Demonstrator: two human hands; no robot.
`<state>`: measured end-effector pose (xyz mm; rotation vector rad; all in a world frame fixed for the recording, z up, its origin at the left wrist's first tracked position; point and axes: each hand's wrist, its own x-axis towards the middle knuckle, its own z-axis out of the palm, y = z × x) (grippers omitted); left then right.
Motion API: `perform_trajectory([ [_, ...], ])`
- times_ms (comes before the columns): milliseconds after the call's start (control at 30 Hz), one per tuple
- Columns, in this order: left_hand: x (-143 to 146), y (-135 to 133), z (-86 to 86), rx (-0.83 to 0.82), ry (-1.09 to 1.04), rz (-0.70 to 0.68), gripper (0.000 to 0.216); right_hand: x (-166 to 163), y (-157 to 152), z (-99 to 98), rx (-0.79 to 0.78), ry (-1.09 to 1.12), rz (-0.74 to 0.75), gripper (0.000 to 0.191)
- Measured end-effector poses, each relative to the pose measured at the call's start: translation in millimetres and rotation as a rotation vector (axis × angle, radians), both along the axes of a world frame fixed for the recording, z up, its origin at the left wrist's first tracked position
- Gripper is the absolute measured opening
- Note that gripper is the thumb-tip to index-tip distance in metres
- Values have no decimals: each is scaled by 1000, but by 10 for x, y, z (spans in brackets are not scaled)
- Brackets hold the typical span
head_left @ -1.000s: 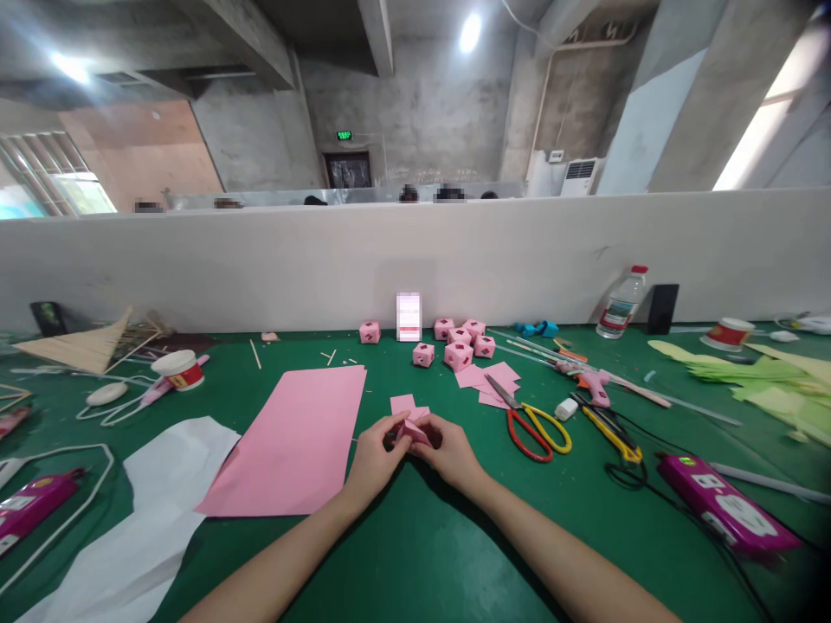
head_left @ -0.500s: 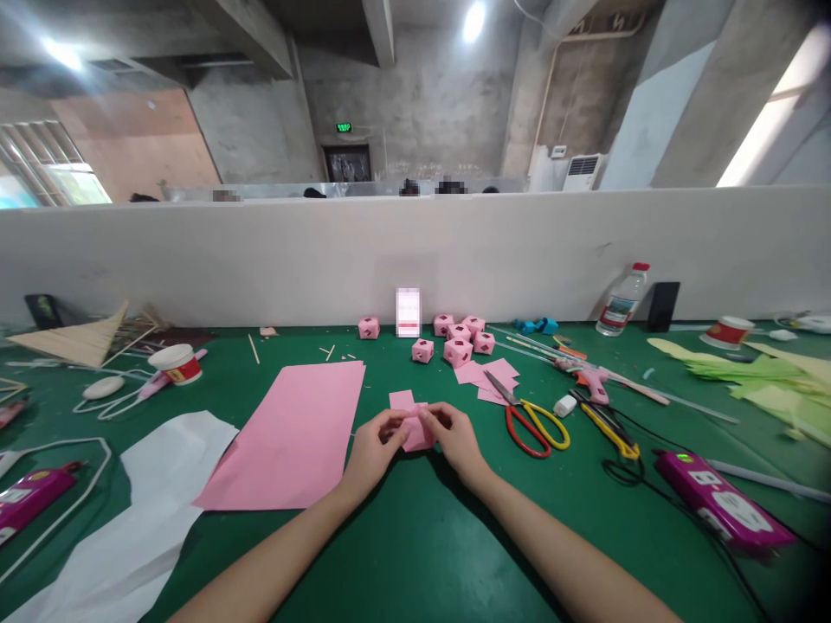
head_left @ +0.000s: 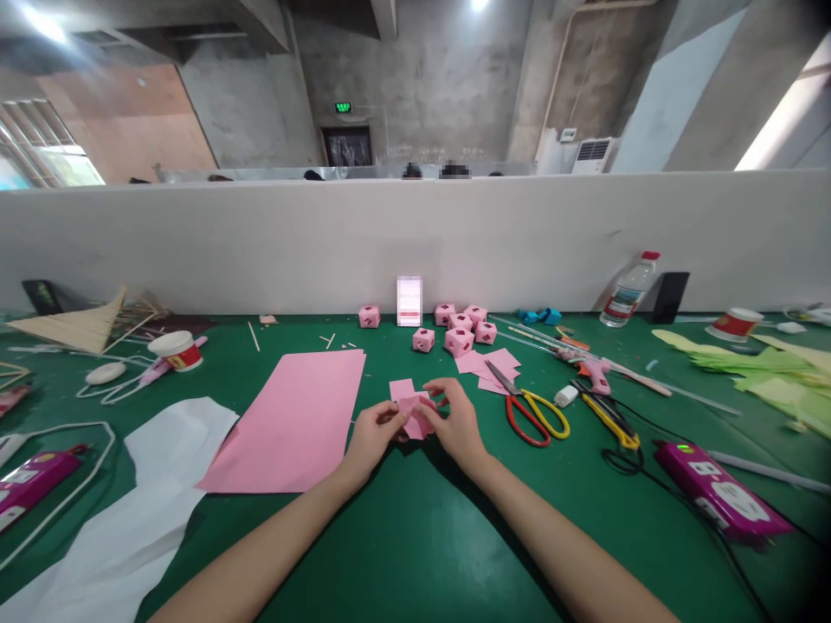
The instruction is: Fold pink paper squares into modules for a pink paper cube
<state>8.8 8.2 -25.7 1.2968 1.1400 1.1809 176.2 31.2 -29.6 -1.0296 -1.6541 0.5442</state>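
Note:
Between my hands, above the green table, is a small folded piece of pink paper (head_left: 415,421). My left hand (head_left: 371,439) pinches its left side between thumb and fingers. My right hand (head_left: 460,430) has its thumb and fingertips on the right side, with the index finger bent above a raised flap. Just behind it a pink paper square (head_left: 401,389) shows. Farther back stand several pink paper cubes (head_left: 459,342) with diamond-shaped openings. A large pink sheet (head_left: 302,424) lies to the left of my left hand.
Right of my hands lie red-and-yellow scissors (head_left: 537,415) over pink paper squares (head_left: 499,359), a utility knife (head_left: 610,420), a pink glue gun (head_left: 594,372) and a purple device with a cable (head_left: 720,493). White paper (head_left: 149,484) and a paper cup (head_left: 177,350) are left. A phone (head_left: 409,301) leans on the partition.
My right fingers have lifted and spread a little at the folded paper, and a flap now stands up. My left hand keeps its pinch. The view has tilted slightly down.

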Motion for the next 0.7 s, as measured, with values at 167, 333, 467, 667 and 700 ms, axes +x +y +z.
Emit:
perform_trajectory([
  [167,-22,31,-6,-62,-152,94,38,64,-19,19,248,-257,-97,16],
  [333,-13,8,-10,-99,-203,72,44,111,-42,52,356,-332,-179,20],
  [467,40,-63,7,-128,-254,51,44,78,-82,41,363,-378,-165,20],
  [667,87,-126,39,-123,-287,-13,40,27,-96,-10,282,-359,-137,26],
  [700,89,-128,40,-116,-297,-22,38,28,-92,-14,273,-352,-135,25],
])
